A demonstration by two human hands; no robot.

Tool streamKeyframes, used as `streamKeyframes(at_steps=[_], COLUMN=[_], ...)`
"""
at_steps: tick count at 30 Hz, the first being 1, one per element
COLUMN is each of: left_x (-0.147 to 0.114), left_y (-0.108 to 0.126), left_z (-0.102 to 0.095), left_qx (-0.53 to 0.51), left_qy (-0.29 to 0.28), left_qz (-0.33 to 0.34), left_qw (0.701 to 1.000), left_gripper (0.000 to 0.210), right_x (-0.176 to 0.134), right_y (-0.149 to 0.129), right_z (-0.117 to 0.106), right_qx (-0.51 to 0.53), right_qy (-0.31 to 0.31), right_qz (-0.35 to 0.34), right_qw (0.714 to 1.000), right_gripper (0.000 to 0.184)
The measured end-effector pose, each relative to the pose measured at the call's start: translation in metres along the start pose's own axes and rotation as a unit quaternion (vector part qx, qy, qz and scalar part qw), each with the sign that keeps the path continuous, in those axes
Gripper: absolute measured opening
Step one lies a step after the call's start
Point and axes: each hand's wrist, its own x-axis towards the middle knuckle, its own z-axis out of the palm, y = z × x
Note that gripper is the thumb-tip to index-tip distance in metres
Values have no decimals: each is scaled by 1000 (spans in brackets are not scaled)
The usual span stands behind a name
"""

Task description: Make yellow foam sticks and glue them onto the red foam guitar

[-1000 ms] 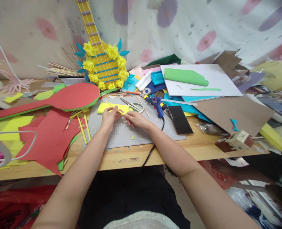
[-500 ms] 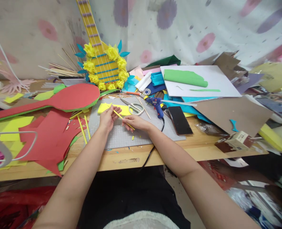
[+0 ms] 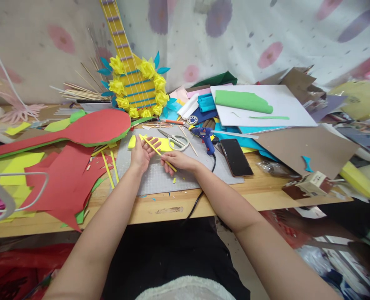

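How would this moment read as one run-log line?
left hand: open, palm up beneath thin yellow stick | right hand: gripping its nearer half | close by: pale-handled metal scissors, blue glue gun

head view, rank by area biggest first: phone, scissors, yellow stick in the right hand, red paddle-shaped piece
1. Red paddle-shaped piece
2. Phone
3. Scissors and yellow stick: unsure; the stick looks longer but thinner, and the right hand covers part of it.

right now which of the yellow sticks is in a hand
The yellow stick pinched in the right hand, slanting over the open left hand; the other yellow sticks lie by the red paper, out of both hands.
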Motion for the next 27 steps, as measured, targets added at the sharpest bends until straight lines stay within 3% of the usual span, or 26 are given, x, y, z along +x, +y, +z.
streamKeyframes(at_steps=[4,5,7,8,10,12,16,19,23,27], left_x=[2,3,3,3,2,3,6,5,0,-6], left_y=[4,6,12,16,23,28,32,36,45,52], left_z=[-3,-4,-5,-6,-6,-7,-7,-6,-1,6], left_qx=[-11,-7,8,21,59,101,158,199,264,342], left_qy=[18,16,2,-10,-41,-79,-158,-188,-187,-144], left_qz=[20,7,-42,-74,-127,-148,-159,-160,-139,-56], left_qw=[1000,1000,999,997,989,981,962,948,936,927], left_gripper=[13,12,14,16,16,12,9,12,16,14], right_x=[-1,-1,0,2,5,9,19,30,40,33], right_y=[-3,-4,-6,-7,-7,-6,-5,-7,-16,-25], right_z=[-3,-6,-15,-21,-32,-41,-45,-45,-50,-58], right_qx=[-10,-23,-76,-120,-235,-356,-517,-547,-530,-513], right_qy=[-16,7,116,193,332,381,331,325,293,275], right_qz=[14,12,-1,-10,-15,2,60,113,183,177], right_qw=[1000,1000,990,974,913,853,787,763,774,794], right_gripper=[32,32,30,28,23,19,26,35,36,28])
